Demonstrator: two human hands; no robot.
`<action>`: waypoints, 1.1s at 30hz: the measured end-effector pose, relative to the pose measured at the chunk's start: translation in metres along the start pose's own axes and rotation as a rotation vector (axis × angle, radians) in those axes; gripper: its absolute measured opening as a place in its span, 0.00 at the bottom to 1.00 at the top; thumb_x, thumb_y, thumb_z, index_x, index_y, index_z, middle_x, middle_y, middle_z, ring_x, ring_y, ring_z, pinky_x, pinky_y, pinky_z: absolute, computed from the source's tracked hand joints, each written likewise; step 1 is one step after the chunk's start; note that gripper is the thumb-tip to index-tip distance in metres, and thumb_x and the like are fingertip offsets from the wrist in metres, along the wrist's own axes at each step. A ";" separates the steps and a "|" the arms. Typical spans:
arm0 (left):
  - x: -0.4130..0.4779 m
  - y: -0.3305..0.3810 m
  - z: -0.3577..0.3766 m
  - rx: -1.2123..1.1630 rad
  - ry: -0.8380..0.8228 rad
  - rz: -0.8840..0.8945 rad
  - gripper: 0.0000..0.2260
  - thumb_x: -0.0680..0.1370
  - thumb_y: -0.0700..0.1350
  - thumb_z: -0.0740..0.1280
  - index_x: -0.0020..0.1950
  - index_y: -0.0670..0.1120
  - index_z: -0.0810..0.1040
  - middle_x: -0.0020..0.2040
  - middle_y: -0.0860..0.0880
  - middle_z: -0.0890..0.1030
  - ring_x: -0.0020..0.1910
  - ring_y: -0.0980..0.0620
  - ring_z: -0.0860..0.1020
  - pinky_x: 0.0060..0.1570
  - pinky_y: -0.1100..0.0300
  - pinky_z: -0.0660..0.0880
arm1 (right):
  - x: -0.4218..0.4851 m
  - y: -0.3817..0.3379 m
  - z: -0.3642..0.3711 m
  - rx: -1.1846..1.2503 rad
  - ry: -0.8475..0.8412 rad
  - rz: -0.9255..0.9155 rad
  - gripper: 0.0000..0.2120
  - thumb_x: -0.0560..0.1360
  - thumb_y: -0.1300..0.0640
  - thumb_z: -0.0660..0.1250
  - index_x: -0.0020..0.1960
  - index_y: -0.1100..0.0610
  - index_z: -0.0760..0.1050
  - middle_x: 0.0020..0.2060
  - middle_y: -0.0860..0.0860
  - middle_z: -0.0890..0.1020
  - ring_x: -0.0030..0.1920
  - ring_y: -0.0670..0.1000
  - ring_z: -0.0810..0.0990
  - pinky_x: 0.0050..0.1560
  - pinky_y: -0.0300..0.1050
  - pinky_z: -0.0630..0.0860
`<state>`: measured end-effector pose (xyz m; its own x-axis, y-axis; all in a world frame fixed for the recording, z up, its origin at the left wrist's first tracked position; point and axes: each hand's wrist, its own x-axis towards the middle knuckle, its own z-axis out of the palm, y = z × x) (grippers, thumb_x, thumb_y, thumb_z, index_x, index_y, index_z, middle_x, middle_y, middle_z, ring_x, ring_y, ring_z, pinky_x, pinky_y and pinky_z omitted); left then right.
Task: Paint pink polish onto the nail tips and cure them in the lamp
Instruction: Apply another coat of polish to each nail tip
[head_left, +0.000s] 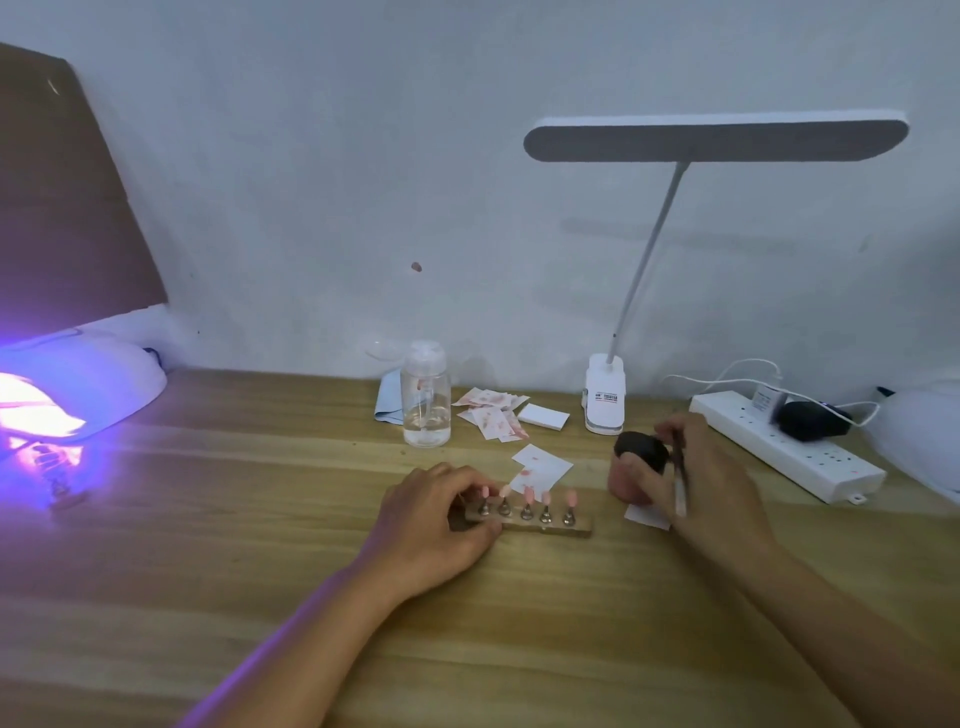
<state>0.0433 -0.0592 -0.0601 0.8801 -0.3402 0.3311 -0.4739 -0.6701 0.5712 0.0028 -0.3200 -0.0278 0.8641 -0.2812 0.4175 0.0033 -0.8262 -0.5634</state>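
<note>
A clear pump bottle (426, 400) is standing on the wooden table (260, 545), well beyond the left hand's fingertips, and clear liquid is sitting in its lower part. The polish jar (640, 465) is wearing its dark cap, and its lower body is showing pink.

The right hand (701, 483) is curling round this jar, with the thumb wrapping across its front and the other fingers closing behind it. The same fingers are also pinching a thin brush (679, 486), which is pointing down and slightly tilted just right of the jar.

The left hand (441, 519) is gripping the left end of the holder bar (550, 525). Its thumb is pressing the near edge and its fingers are bending over the far side. Five pink nail tips (529, 493) are standing on small metal stands along the bar. The leftmost one is just beside the left fingertips and the rest are running off to their right, towards the jar but apart from the right fingers.

Pink-stained paper wipes (540, 467) are lying just beyond the tips, between the two hands.

The curing lamp (104, 379) is glowing violet far to the left of the left fingers. The glare is hiding whatever is sitting inside it.
</note>
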 end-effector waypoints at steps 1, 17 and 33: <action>-0.001 0.001 0.000 0.003 0.005 -0.001 0.14 0.73 0.55 0.72 0.58 0.62 0.77 0.46 0.62 0.76 0.51 0.62 0.73 0.59 0.55 0.71 | 0.001 0.003 0.001 0.002 -0.004 -0.002 0.19 0.73 0.46 0.71 0.58 0.51 0.68 0.51 0.47 0.78 0.51 0.53 0.78 0.51 0.49 0.74; -0.021 0.078 0.021 -0.145 0.191 0.248 0.21 0.68 0.66 0.66 0.58 0.61 0.69 0.49 0.62 0.79 0.50 0.65 0.75 0.53 0.61 0.72 | -0.049 -0.053 -0.012 0.193 0.042 -0.194 0.24 0.65 0.38 0.67 0.55 0.47 0.65 0.35 0.44 0.76 0.36 0.40 0.77 0.29 0.32 0.70; -0.030 0.088 0.042 -0.185 -0.045 0.238 0.22 0.69 0.60 0.70 0.61 0.61 0.68 0.56 0.64 0.78 0.56 0.64 0.76 0.55 0.58 0.76 | -0.031 0.025 -0.036 0.134 0.030 0.031 0.26 0.69 0.61 0.75 0.61 0.61 0.65 0.52 0.53 0.77 0.55 0.58 0.76 0.57 0.54 0.73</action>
<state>-0.0239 -0.1361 -0.0513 0.7423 -0.5045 0.4410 -0.6602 -0.4381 0.6101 -0.0422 -0.3491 -0.0292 0.8492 -0.3220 0.4185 0.0457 -0.7447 -0.6658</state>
